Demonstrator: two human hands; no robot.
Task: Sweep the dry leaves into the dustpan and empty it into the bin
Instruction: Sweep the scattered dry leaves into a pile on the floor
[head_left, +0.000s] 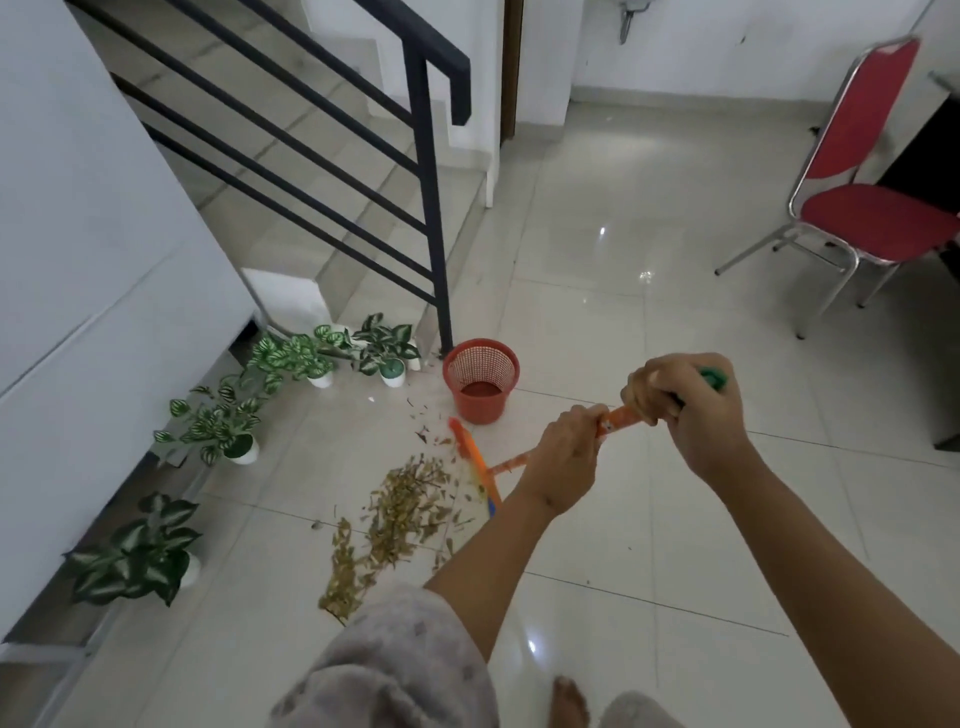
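Observation:
Dry brown leaves (400, 514) lie in a long heap on the white tiled floor, with a few scattered toward the bin. An orange mesh bin (481, 379) stands upright by the foot of the stair rail. I hold an orange broom by its handle (615, 418): my left hand (563, 460) grips it lower down, my right hand (685, 410) grips it near the green top end. The broom head (475, 467) rests on the floor at the right edge of the leaf heap. No dustpan is in view.
Several potted green plants (223, 423) line the wall at left. A black stair railing (431, 208) and steps rise behind the bin. A red chair (867, 208) stands at far right. My knee and bare foot (569, 701) show at the bottom.

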